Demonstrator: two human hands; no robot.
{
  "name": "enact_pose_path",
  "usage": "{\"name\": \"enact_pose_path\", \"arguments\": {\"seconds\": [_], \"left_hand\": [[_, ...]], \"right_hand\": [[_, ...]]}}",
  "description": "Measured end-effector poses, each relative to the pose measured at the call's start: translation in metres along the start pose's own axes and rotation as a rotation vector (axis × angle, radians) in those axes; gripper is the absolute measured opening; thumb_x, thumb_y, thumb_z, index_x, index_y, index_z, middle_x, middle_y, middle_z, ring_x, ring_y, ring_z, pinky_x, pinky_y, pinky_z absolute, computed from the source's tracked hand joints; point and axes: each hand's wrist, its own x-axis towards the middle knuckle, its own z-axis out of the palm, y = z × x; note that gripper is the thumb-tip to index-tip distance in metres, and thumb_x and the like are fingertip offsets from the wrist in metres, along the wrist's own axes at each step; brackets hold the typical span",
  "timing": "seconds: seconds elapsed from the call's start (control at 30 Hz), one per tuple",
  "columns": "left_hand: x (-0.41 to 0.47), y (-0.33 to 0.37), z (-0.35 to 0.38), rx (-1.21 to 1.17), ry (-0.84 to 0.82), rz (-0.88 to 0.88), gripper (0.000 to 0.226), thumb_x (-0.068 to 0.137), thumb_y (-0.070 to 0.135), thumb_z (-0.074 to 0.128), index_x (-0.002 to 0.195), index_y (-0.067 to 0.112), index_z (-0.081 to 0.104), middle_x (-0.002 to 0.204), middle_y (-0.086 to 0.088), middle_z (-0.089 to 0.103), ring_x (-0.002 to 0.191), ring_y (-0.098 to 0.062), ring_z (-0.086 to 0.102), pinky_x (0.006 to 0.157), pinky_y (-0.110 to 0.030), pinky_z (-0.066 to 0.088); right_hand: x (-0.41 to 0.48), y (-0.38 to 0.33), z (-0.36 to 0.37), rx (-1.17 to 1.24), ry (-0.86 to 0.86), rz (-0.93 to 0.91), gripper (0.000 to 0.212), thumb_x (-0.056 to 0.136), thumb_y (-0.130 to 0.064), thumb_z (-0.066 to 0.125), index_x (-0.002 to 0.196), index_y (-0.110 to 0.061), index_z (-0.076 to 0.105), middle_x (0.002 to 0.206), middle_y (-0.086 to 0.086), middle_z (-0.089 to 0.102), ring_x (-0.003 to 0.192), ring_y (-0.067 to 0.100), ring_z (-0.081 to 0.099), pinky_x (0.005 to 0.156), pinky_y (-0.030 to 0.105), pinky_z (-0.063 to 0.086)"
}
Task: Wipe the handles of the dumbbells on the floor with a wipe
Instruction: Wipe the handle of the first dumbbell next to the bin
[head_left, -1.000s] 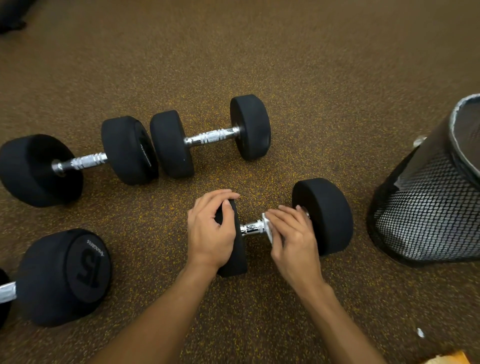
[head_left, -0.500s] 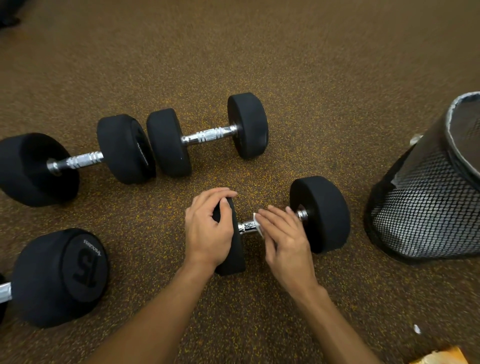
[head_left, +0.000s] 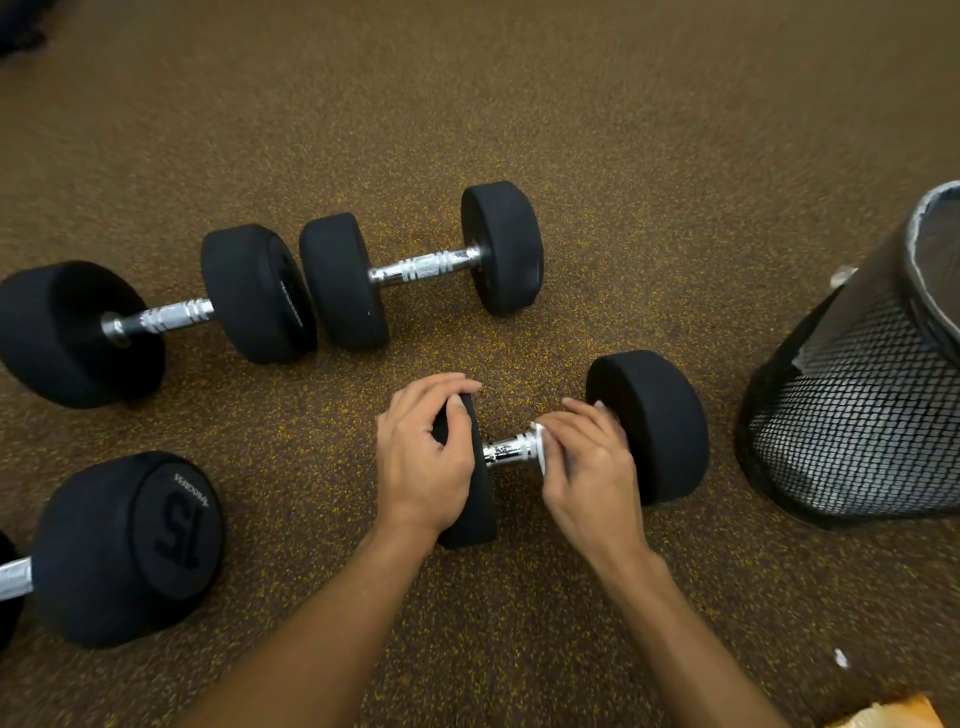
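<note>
- the near dumbbell lies on its side on the speckled brown floor, right in front of the person, between the mesh bin and the "15" dumbbell.
- left hand is clamped over the top of its left head, fingers and thumb curled around the rim, so it's got a proper grip on that weight.
- right hand is on the chrome handle, at the end next to the right head. the fingers are curled down over the bar with the wipe pinched under them. only a thin white edge of the wipe peeks out on the side facing the left hand.
- the short bit of handle between the two hands is bare and shiny.
- two more sit further back, lying end to end with their inner heads just about touching: the back right dumbbell and the back left dumbbell. nobody's touching either of them.
- the "15" dumbbell is at lower left with its end cap facing up at the camera, and the rest is cut off by the frame edge.
- the black mesh bin stands on the right, near the right head but not touching it, and something grey lines its rim.
- a tiny white scrap lies on the floor at lower right, and a yellowish corner pokes in at the bottom edge. can't tell what that one is.
</note>
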Motion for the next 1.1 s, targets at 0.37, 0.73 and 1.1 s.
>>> {"name": "enact_pose_path", "arguments": {"seconds": [0.37,0.73,1.1], "left_hand": [[0.001,-0.001,0.001,0.0,-0.002,-0.002,0.035,0.102,0.035,0.045,0.112,0.033,0.079,0.121,0.02,0.07,0.123,-0.003,0.059,0.11,-0.048,0.045],[0.003,-0.005,0.002,-0.016,-0.001,0.009,0.034,0.102,0.034,0.045,0.11,0.032,0.078,0.12,0.02,0.071,0.123,-0.006,0.061,0.109,-0.052,0.046],[0.004,-0.004,0.002,-0.024,-0.003,0.01,0.035,0.102,0.033,0.045,0.11,0.03,0.079,0.119,0.018,0.071,0.121,-0.007,0.061,0.109,-0.053,0.046]], "right_hand": [[-0.006,0.001,-0.001,0.079,0.014,0.0,0.029,0.099,-0.006,0.071,0.127,-0.012,0.077,0.128,-0.002,0.076,0.135,0.011,0.059,0.123,0.049,0.038],[-0.015,0.005,0.002,0.147,0.045,-0.061,0.033,0.098,-0.003,0.072,0.13,-0.01,0.075,0.134,-0.002,0.073,0.14,0.015,0.057,0.122,0.054,0.039],[-0.015,0.006,0.006,0.178,0.054,-0.168,0.025,0.095,-0.006,0.078,0.119,-0.007,0.08,0.129,-0.001,0.075,0.135,0.018,0.061,0.121,0.056,0.041]]}}
